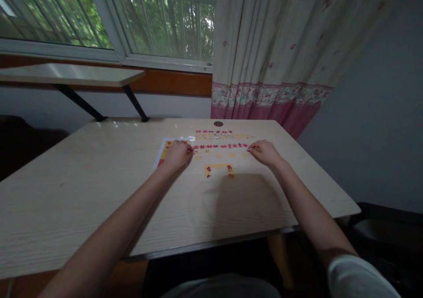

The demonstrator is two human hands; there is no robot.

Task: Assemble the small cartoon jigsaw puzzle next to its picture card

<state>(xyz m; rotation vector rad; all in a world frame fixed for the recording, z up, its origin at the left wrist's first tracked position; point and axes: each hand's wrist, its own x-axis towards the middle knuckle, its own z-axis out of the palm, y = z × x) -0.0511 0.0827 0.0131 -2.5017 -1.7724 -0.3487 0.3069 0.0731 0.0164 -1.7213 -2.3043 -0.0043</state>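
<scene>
My left hand (180,154) is closed in a pinch at the left end of a row of small red pieces (216,147), over the edge of a printed yellow-and-red sheet (159,154). At the row's right end, my right hand (264,151) also pinches, with a dark speck at its fingertips. Whatever either hand grips is too small to make out. Between the hands lie scattered yellow pieces (218,155). Nearer to me, yellow and dark red pieces that look like jigsaw pieces form a partial frame (218,166).
Beyond the hands lie a band of yellowish and white pieces (224,135) and another red row (213,132). A round dark disc (218,124) is near the back edge of the wooden table (99,192). A raised shelf (72,75) stands at the back left; a curtain (264,60) hangs behind.
</scene>
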